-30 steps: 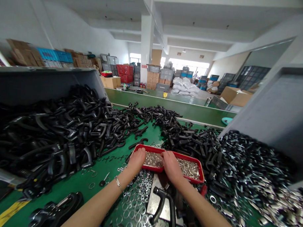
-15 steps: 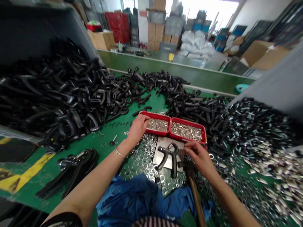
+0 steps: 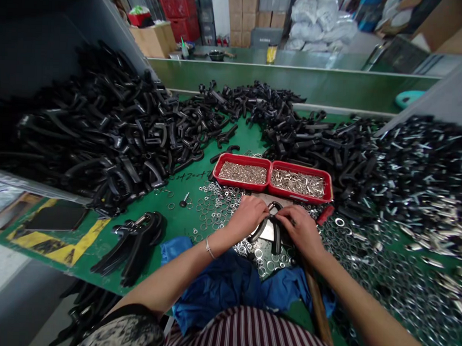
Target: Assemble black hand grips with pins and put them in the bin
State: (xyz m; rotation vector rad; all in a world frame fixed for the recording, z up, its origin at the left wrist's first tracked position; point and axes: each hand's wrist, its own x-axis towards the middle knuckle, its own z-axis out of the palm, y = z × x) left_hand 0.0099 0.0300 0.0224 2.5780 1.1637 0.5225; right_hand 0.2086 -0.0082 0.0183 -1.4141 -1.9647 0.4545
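A black two-armed handle (image 3: 277,238) lies on a small metal plate (image 3: 267,232) in front of me, its curved joint pointing away. My left hand (image 3: 248,215) is closed, its fingertips pinched at the joint from the left. From the right, my right hand (image 3: 302,229) pinches at the same joint, thumb and fingers together. Whatever small piece sits in the fingertips is hidden. Just beyond the hands stand two red trays, the left tray (image 3: 241,184) with tiny metal bits and the right tray (image 3: 301,196) with short metal pins. A hammer's wooden handle (image 3: 317,304) runs below my right forearm.
Black handles are heaped at the left (image 3: 114,133) and behind the trays. Metal rings (image 3: 210,207) lie scattered around the plate. At right are piles of screws (image 3: 424,159) and silvery sleeves (image 3: 450,238). Several assembled handles (image 3: 137,245) lie left; blue cloth (image 3: 227,289) covers the near edge.
My left hand has left the left red tray and come down to the handle's joint. My right hand has moved in to the joint too. The view has tilted downward.
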